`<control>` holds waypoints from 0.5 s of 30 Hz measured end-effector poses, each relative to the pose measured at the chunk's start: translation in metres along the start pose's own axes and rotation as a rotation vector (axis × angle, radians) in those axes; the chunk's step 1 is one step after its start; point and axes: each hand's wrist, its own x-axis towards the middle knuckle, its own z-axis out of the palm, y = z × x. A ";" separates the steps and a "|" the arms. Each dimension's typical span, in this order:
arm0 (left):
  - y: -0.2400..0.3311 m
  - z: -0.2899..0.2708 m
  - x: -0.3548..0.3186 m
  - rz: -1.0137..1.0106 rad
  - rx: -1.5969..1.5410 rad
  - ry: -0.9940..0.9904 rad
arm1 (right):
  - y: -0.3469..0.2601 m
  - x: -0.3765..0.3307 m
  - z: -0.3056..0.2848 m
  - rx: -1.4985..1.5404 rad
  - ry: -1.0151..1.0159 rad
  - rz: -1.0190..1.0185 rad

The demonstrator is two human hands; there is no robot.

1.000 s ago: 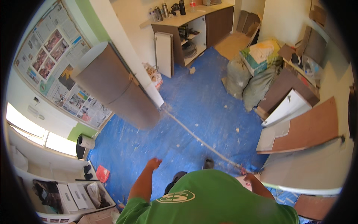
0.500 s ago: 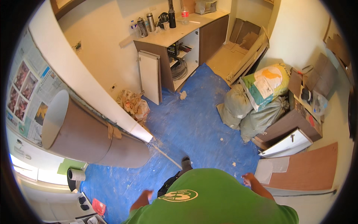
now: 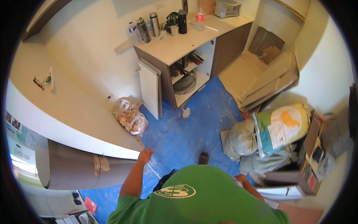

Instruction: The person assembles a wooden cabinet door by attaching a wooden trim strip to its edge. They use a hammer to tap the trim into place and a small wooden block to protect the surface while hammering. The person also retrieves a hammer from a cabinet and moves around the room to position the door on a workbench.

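My left hand [image 3: 145, 154] is stretched forward beside the end of the white-edged partition [image 3: 112, 146], over the blue floor sheet [image 3: 167, 138]. Its back faces up and its fingers are too small and bunched to read; whether it touches the partition I cannot tell. Low on my right side, my right hand [image 3: 240, 179] is curled, with something small and pinkish at its fingertips that I cannot make out. Past it lie stuffed grey sacks [image 3: 268, 159] with a yellow, green and white printed sack [image 3: 285, 125] on top.
Ahead stands a counter [image 3: 171, 48] with bottles and flasks, its lower shelves holding coiled cable [image 3: 185, 83]. A loose white panel [image 3: 149, 89] leans against it. Crumpled bags [image 3: 130, 115] sit by the wall. Cardboard sheets [image 3: 274, 80] lean at right; a big brown roll [image 3: 78, 164] lies at left.
I have moved forward; the counter and sacks appear nearer, and the view has turned somewhat left. My left hand has risen forward to the partition's end. My right hand stays low.
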 end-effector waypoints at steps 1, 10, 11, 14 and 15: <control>-0.035 0.013 -0.020 -0.033 0.332 -0.190 | -0.071 0.021 -0.004 0.053 -0.015 0.248; -0.027 0.094 -0.117 -0.710 -0.012 -0.725 | -0.324 0.206 -0.148 -0.288 -0.208 -0.047; -0.021 0.094 -0.100 -0.744 -0.048 -0.722 | -0.318 0.239 -0.147 -0.373 -0.321 -0.147; 0.004 0.080 -0.003 -0.764 -0.106 -0.693 | -0.295 0.312 -0.139 -0.445 -0.437 -0.147; 0.010 0.075 0.028 -0.767 -0.112 -0.682 | -0.292 0.325 -0.130 -0.392 -0.441 -0.086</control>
